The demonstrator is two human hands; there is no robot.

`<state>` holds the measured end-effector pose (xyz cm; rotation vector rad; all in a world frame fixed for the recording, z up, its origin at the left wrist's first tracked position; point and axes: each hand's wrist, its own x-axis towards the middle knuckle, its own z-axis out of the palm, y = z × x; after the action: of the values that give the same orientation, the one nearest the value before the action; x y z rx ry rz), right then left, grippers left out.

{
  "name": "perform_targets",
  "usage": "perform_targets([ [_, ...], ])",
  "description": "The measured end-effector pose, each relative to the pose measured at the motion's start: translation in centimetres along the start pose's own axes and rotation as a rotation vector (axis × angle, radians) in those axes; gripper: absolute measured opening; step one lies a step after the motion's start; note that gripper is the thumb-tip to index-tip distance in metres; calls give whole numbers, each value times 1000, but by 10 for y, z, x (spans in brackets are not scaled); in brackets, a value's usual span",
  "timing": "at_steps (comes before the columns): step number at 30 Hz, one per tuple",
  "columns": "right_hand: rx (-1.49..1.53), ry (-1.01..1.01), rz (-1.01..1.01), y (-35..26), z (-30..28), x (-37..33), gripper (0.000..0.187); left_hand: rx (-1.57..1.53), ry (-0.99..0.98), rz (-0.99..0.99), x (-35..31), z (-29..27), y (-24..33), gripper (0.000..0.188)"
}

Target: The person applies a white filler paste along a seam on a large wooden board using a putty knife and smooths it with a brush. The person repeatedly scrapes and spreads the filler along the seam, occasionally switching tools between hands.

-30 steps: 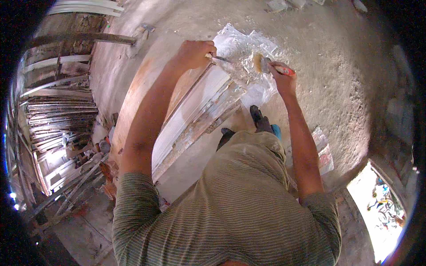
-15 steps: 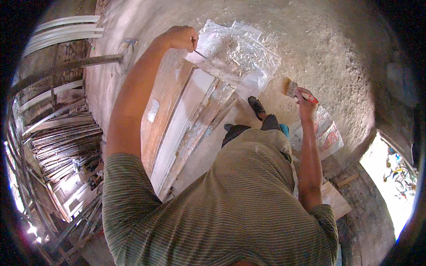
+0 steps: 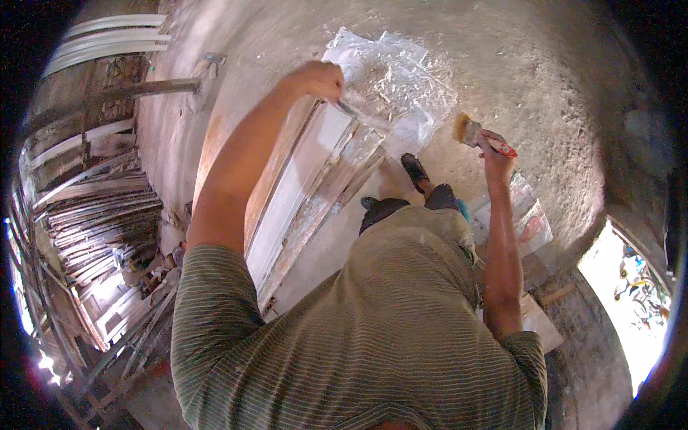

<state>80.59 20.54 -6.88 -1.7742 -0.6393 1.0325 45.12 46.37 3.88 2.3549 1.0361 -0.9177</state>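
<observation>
Under your left hand [image 3: 315, 79] fisted on a scraper [image 3: 352, 111], blade pointing down-right onto plastic sheet [image 3: 390, 79], long door panel [image 3: 301, 193] running back toward you, right hand [image 3: 496, 158] gripping a paintbrush [image 3: 479, 136], bristles up-left, open concrete floor [image 3: 545, 79] beyond.

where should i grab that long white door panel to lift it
Grip the panel by its long side edges, near the middle, coming from its right, floor side. It lies flat and narrow, and a stack of frames crowds its left. The left hand works at its far end; the right hand holds a brush.

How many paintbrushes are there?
1. The paintbrush is in the right hand, held up off to the right of the door panel. The left hand holds a thin metal tool instead.
</observation>
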Motion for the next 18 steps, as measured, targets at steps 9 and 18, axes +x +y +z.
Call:
perform_targets([
  [9,-67,-236,39,-12,59,-41,19,-699,679,92,-74,61,-17,18],
  [18,-59,-630,-258,-33,158,-124,17,-1301,679,-484,-246,239,53,25],
])
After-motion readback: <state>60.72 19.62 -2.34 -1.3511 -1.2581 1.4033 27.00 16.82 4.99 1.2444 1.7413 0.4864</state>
